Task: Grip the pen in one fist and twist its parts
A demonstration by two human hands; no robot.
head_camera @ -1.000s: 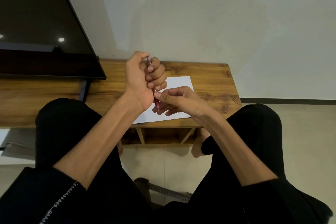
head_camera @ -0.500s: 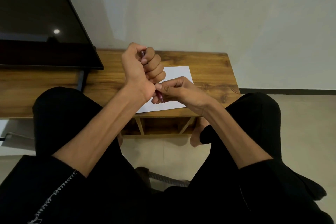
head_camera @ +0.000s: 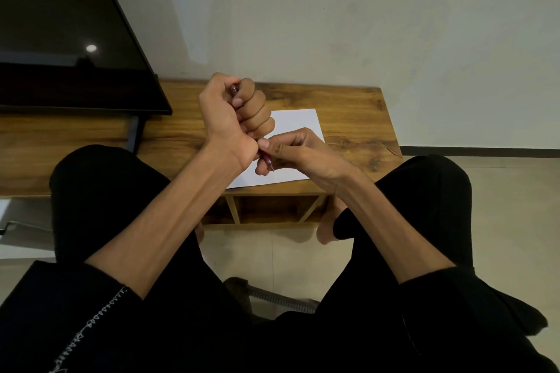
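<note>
We see the left hand fisted around the pen, while the right hand pinches its lower tip above the paper.

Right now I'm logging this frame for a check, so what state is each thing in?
left hand: fisted round the pen's upper part
right hand: pinching the pen's lower end
pen: held above the paper, tip down, not touching it
paper: flat on the table, blank where it shows
screen: dark, reflecting a lamp
table: bears the paper
</note>
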